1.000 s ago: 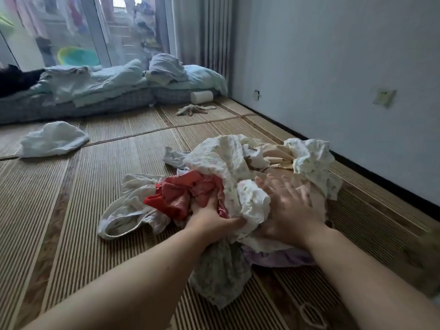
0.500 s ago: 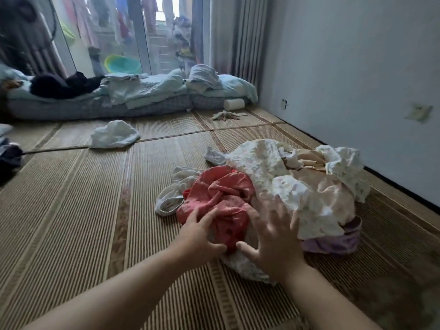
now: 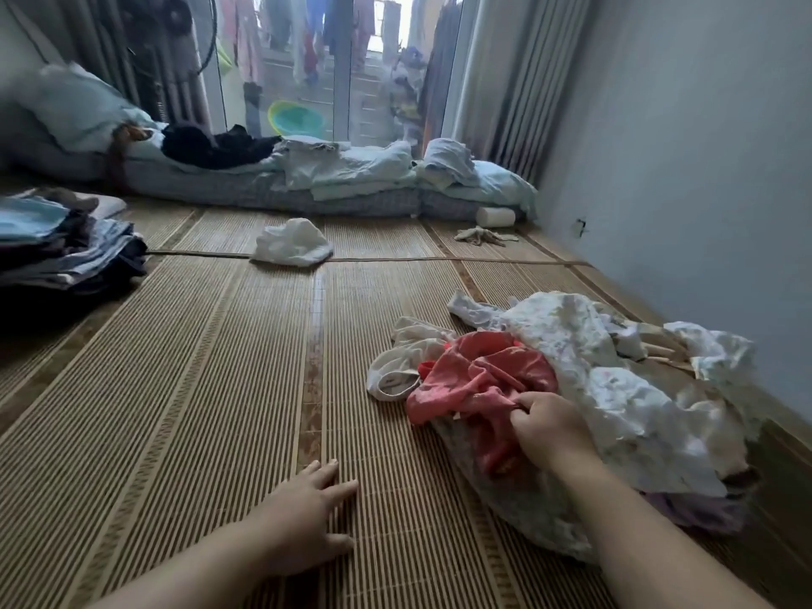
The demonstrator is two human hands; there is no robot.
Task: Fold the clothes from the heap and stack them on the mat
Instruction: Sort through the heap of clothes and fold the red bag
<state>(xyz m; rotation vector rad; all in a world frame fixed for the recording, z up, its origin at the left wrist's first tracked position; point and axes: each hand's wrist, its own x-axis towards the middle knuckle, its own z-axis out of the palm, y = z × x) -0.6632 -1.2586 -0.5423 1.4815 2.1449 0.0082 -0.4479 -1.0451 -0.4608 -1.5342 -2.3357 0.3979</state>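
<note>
**Head view.** The crumpled heap of pale, flower-printed cotton clothes (image 3: 615, 389) lies on the ribbed woven bamboo mat (image 3: 197, 389), close to the plain right wall (image 3: 681, 169). Its underside is hidden and a lilac piece (image 3: 703, 516) at the bottom is mostly buried, so the number of garments cannot be told. The forearms (image 3: 197, 573) are cut off by the lower edge.

The right hand (image 3: 549, 428) rests on the near side of the heap. Its fingers (image 3: 527, 410) are curled tight, pinching a fold of the rumpled coral-red garment (image 3: 479, 375), whose lower part is hidden under the hand and pale cloth. The left hand (image 3: 307, 525) lies palm down on the bare mat, well apart from the heap, with fingers spread wide and holding nothing.

At far left a stack of folded blue, grey and dark clothes (image 3: 66, 252) sits on the mat, blurred and cut off by the frame edge. Farther back lie a loose white crumpled cloth (image 3: 292, 246) and a small beige rag (image 3: 481, 235). A white cylindrical roll (image 3: 495, 216) lies against a low quilted mattress (image 3: 263, 195) carrying pale-blue bedding (image 3: 364, 169). The hanging laundry (image 3: 303, 41) behind is too blurred to identify.
</note>
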